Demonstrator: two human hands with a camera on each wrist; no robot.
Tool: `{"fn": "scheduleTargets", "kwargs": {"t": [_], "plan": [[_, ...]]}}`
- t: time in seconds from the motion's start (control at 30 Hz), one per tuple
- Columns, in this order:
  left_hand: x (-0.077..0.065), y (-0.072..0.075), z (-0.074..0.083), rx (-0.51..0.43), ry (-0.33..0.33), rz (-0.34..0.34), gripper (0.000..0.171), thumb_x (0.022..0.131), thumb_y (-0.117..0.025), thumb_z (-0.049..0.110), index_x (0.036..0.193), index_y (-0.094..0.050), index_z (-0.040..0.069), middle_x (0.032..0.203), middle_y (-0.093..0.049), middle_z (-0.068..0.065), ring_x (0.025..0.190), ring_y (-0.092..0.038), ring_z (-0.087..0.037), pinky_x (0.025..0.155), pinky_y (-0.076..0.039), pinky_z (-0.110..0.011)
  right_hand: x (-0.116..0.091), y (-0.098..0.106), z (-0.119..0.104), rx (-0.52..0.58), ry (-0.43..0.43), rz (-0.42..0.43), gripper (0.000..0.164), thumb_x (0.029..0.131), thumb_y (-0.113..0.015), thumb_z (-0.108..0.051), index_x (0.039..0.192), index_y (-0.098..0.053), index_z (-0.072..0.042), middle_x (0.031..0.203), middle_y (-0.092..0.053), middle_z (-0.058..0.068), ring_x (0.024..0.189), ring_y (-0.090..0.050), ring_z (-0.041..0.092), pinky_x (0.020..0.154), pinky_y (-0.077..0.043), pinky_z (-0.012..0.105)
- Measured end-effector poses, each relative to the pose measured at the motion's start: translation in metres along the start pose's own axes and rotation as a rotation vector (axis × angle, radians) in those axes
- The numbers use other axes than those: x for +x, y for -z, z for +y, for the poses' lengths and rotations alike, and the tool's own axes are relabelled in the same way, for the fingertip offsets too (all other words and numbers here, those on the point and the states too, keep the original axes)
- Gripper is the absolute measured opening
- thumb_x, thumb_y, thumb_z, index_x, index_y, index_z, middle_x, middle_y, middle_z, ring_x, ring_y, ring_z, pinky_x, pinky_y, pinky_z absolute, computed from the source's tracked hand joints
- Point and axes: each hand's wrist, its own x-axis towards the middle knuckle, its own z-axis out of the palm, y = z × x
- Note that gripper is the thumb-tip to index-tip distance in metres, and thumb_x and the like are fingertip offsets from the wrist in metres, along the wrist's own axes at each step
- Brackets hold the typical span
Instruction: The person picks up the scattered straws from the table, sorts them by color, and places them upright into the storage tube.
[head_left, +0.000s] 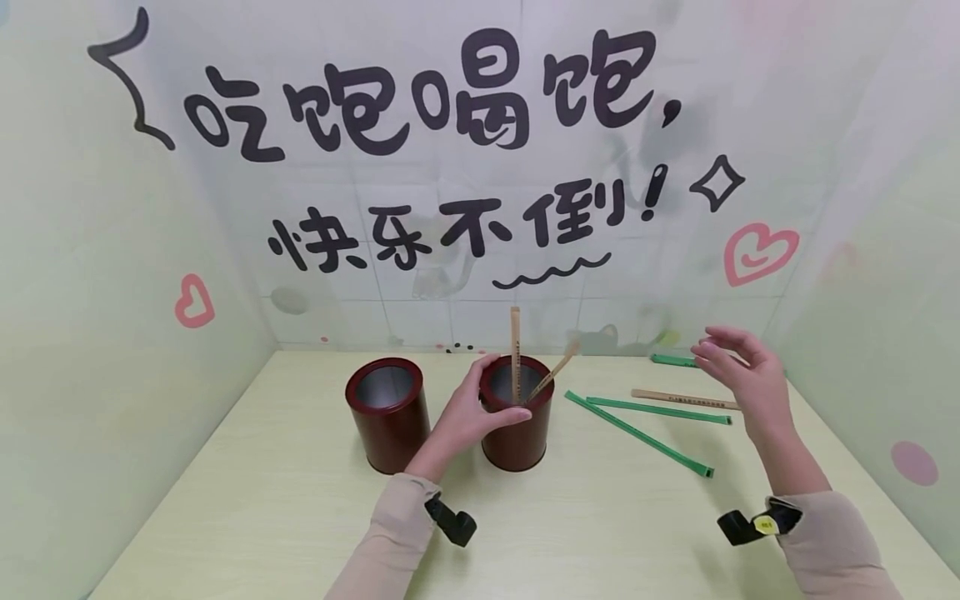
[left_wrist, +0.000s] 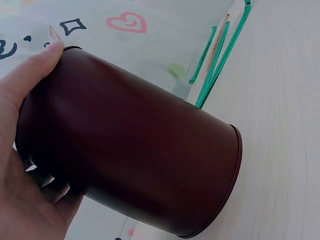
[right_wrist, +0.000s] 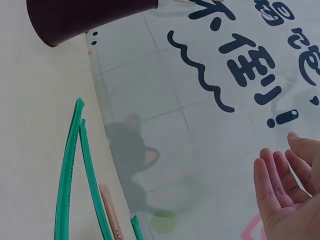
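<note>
My left hand [head_left: 463, 417] grips the upper part of a dark red canister [head_left: 517, 443], thumb on the near side and fingers around the far side. Two brown paper-wrapped straws lean inside it, one nearly upright straw [head_left: 515, 346] and one slanting straw [head_left: 561, 367]. In the left wrist view the canister [left_wrist: 135, 140] fills the middle, its base near the tabletop. My right hand [head_left: 756, 387] hovers above the table's right side, fingers loosely bent and holding nothing. Below and left of it lie a brown wrapped straw [head_left: 667, 397] and green wrapped straws [head_left: 641, 435].
A second dark red canister [head_left: 393, 429], with no straws visible inside, stands left of the gripped one. Another green straw [head_left: 671, 361] lies by the back wall. Printed sheeting [head_left: 480, 183] encloses the pale wooden table [head_left: 285, 500] at the back and sides.
</note>
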Motion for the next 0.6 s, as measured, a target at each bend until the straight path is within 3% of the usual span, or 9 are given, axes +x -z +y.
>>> {"fn": "scheduleTargets", "kwargs": {"t": [0.6], "plan": [[0.0,-0.001,0.0,0.003,0.003,-0.005,0.094,0.078,-0.086,0.036,0.152,-0.032,0.017,0.153,-0.042,-0.006,0.138,-0.045,-0.028,0.111,-0.043,-0.053,-0.011,0.033,0.013,-0.038,-0.023,0.077,0.025,0.095,-0.06,0.003,0.109,-0.071,-0.016,0.099,-0.069,-0.007,0.086,-0.073,0.001,0.08,-0.057,0.015]]}}
